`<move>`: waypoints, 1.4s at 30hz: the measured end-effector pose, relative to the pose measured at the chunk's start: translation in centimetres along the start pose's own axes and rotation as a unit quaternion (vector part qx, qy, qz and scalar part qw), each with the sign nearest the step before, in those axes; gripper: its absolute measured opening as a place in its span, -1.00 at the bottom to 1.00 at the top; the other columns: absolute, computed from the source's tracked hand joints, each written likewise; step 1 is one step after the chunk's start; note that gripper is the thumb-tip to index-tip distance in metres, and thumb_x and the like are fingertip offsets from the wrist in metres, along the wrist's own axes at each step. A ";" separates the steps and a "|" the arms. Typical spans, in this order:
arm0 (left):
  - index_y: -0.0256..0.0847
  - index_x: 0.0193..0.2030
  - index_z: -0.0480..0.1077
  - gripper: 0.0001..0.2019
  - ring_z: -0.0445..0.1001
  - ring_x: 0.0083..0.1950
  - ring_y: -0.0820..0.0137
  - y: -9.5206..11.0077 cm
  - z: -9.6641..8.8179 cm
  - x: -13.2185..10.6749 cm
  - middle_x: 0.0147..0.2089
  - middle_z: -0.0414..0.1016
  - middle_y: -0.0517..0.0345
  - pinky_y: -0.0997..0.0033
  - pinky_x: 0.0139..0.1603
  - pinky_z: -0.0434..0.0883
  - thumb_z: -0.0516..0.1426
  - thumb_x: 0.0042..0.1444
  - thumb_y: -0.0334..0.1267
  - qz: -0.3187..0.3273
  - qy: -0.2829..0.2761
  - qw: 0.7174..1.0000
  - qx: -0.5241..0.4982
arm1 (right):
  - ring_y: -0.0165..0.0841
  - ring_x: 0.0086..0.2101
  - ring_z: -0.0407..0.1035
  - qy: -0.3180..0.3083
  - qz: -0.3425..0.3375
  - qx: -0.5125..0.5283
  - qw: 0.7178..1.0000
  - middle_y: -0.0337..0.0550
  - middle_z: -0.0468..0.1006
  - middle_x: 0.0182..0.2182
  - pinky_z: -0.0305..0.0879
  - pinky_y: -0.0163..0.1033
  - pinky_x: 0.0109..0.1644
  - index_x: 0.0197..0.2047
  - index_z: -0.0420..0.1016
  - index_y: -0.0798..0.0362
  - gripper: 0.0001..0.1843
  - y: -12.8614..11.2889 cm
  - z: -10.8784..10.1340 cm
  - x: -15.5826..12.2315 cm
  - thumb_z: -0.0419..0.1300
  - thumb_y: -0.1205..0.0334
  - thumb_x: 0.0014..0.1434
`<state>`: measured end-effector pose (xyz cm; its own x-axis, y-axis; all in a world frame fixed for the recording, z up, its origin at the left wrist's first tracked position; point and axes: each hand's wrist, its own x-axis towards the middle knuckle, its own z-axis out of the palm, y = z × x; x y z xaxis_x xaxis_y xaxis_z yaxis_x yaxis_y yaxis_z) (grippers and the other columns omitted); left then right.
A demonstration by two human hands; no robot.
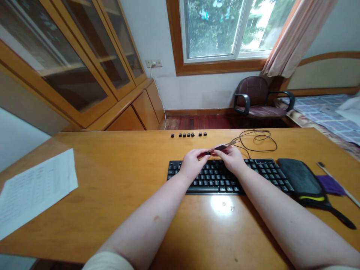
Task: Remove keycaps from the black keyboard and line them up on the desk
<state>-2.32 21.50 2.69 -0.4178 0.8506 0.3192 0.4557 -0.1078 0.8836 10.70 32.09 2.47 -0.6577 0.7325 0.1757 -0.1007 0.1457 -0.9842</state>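
Observation:
A black keyboard (pixel 264 173) lies on the wooden desk (pixel 118 180), its cable (pixel 257 140) coiled behind it. Both my hands hover over its top rows. My right hand (pixel 231 157) is closed on a thin dark tool (pixel 222 147) that points toward the far edge. My left hand (pixel 191 163) pinches the tool's near tip with thumb and fingers. A row of several loose black keycaps (pixel 189 134) sits at the desk's far edge.
A sheet of paper (pixel 33 189) lies at the left. At the right are a black brush-like case (pixel 305 182), a purple cloth (pixel 332 184) and a thin stick (pixel 337 183). A chair (pixel 257 97), cabinet (pixel 84 63) and bed (pixel 326 108) stand beyond.

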 end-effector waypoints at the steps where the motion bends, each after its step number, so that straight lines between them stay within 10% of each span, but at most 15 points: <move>1: -0.23 -0.19 0.51 -0.81 0.53 -0.22 0.38 0.0 0.0 0.0 -0.21 0.57 0.05 0.33 -0.12 0.50 0.20 0.00 -0.38 -0.009 0.001 1.000 -0.007 | -0.31 -0.37 0.46 -0.002 -0.003 0.006 1.000 -0.11 0.57 -0.43 0.43 -0.14 -0.18 -0.39 0.53 0.11 -0.68 -0.1 0.0 -0.1 0.32 0.01 -0.09; 24: -0.30 -0.23 0.53 -0.76 0.53 -0.19 0.31 -1.0 -0.4 0.8 -0.25 0.58 -0.01 0.26 -0.07 0.45 0.12 0.09 -0.19 -0.095 -0.002 0.987 -0.129 | -0.27 -0.29 0.47 -0.026 -0.075 -0.099 0.992 -0.06 0.59 -0.30 0.41 -0.12 -0.13 -0.29 0.55 0.07 -0.72 0.0 0.1 -0.2 0.19 0.04 0.09; 42: -0.31 -0.31 0.42 -0.82 0.51 -0.20 0.39 -0.9 -0.3 1.0 -0.26 0.55 0.04 0.27 -0.01 0.41 0.24 -0.10 -0.33 -0.108 0.024 0.972 -0.208 | -0.27 -0.16 0.42 -0.136 -0.320 -0.326 0.879 -0.06 0.56 -0.17 0.35 -0.12 -0.06 -0.14 0.48 -0.04 -0.77 -0.9 -0.4 -1.0 0.14 0.29 0.10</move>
<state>-3.38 22.29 2.36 -0.5089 0.8528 0.1175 0.0007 -0.1360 0.9907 11.74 31.51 3.14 -0.7859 0.1889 0.5888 -0.1234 0.8852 -0.4486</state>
